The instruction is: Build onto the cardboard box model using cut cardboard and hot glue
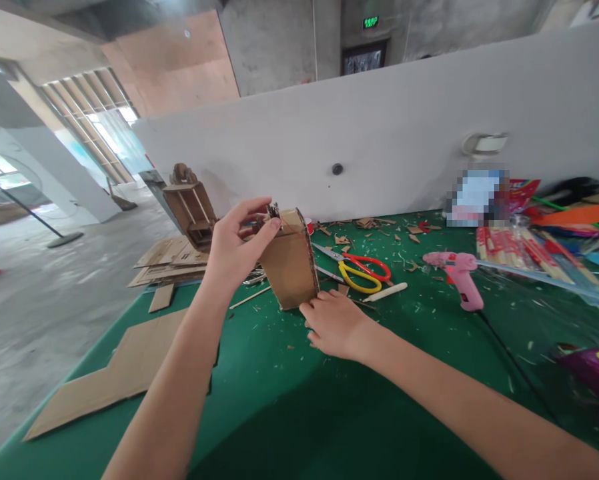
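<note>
A small cardboard box stands upright on the green table. My left hand is raised beside its top left corner, thumb and fingers pinched on a small dark piece at the box's upper edge. My right hand rests low on the table, fingers curled against the bottom right corner of the box, steadying it.
Red and yellow scissors, a white stick and a pink glue gun lie right of the box. Cardboard sheets cover the left edge; a cardboard model stands behind. Packs of sticks sit far right, below a grey partition.
</note>
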### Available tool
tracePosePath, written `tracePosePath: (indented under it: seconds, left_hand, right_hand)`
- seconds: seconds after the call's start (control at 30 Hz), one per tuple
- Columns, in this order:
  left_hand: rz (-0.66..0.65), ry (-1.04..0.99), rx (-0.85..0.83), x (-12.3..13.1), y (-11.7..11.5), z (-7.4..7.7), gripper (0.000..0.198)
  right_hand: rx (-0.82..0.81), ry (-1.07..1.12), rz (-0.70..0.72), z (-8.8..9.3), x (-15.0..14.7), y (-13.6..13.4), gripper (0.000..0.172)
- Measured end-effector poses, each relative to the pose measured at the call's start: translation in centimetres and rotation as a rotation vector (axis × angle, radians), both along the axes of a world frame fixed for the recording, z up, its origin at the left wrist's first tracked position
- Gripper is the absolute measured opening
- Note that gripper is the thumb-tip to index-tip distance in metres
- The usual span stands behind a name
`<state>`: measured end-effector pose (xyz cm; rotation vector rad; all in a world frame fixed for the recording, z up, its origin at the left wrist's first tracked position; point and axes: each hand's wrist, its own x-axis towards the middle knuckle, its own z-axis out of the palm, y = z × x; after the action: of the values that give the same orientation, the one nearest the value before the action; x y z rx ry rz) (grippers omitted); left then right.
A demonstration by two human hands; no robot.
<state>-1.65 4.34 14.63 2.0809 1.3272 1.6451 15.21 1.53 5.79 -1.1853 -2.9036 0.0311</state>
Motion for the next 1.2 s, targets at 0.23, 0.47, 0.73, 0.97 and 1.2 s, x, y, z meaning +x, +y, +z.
tracePosePath:
  seconds: [0.23, 0.47, 0.73, 0.97, 1.2]
  left_hand:
    - [0.003, -0.002, 0.002, -0.3, 0.2, -0.2, 0.036]
    - [-0.003, 0.003, 0.008, -0.2, 0.2, -0.3, 0.035]
    - [-0.026, 0.0, -0.002, -0.2, 0.0, -0.1, 0.033]
    - [-0.039, -0.035, -0.011, -0.1, 0.0, -0.1, 0.033]
    - [-0.058, -0.065, -0.002, -0.1, 0.0, -0.3, 0.031]
  right_hand:
    - [0.048, -0.02, 0.043, -0.4, -0.4, 0.1, 0.017]
    - [0.071, 0.198, 0.022, 2.1, 1.1, -0.7, 0.01]
    - [-0.479, 1.25, 0.106, 8.5, 4.7, 1.1, 0.016]
    - [-0.556, 1.545, 0.064, 9.0, 2.4, 8.3, 0.027]
    - [-0.649, 1.46, 0.115, 8.4, 1.5, 8.5, 0.026]
